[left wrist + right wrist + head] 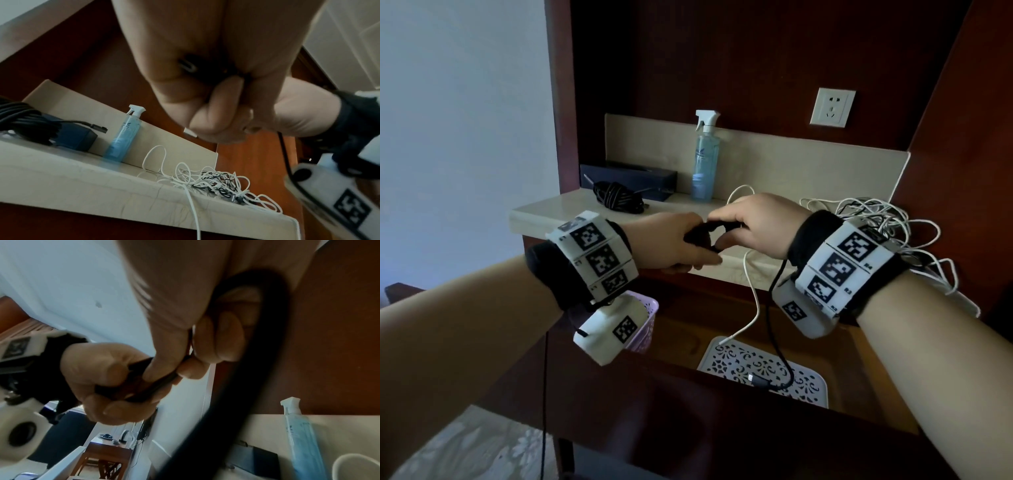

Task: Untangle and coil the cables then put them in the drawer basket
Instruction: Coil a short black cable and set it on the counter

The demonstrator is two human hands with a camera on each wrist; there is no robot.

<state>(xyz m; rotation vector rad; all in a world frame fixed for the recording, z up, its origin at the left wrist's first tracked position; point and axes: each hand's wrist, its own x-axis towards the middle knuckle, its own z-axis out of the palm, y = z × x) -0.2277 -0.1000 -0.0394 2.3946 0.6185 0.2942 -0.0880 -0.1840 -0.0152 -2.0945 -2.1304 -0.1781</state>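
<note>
Both hands meet above the front edge of the stone shelf (pixel 541 214). My left hand (pixel 678 245) grips a small coil of black cable (pixel 705 236). My right hand (pixel 750 222) pinches a loop of the same cable, and its free end hangs down to a plug (pixel 758 381) lying on the white lattice basket (pixel 811 387) in the open drawer. In the right wrist view the black cable (pixel 257 369) runs blurred across the frame. A tangle of white and black cables (pixel 876 219) lies on the shelf's right end, also seen as the tangle (pixel 216 181) in the left wrist view. One white cable (pixel 751 301) trails into the drawer.
A coiled black cable bundle (pixel 616 198) lies on the left of the shelf before a dark blue box (pixel 637 176). A blue spray bottle (pixel 705 161) stands at the back. A wall socket (pixel 832 107) sits above. A pink basket (pixel 643 320) is below my left wrist.
</note>
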